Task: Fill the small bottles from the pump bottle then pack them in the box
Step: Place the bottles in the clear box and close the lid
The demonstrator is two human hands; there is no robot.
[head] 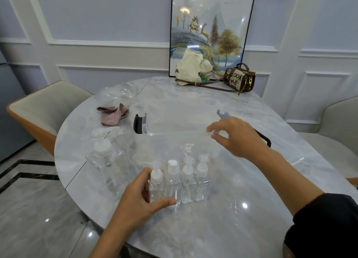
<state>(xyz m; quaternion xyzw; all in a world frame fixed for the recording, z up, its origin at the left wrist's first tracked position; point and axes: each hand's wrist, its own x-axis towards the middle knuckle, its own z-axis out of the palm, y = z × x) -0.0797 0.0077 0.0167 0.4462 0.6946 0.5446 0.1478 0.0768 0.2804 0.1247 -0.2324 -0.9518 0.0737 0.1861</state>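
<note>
Several small clear bottles with white caps stand in a row near the table's front. My left hand (pixel 139 197) curls round the leftmost small bottle (pixel 157 184), thumb in front and fingers behind. The clear square pump bottle (pixel 105 158) with its white pump head stands to the left of the row. Behind the row lies a large transparent box (pixel 174 125) with black handles at both ends. My right hand (pixel 238 137) reaches over the box and pinches its clear near edge between thumb and fingers. A grey clip (pixel 222 115) sticks up just beyond that hand.
A pink cloth (pixel 114 115) and clear plastic domes (pixel 116 94) lie at the back left. A canvas bag (pixel 193 69), a brown handbag (pixel 240 79) and a framed picture (pixel 211 34) stand at the back. Chairs flank the round marble table (pixel 213 228).
</note>
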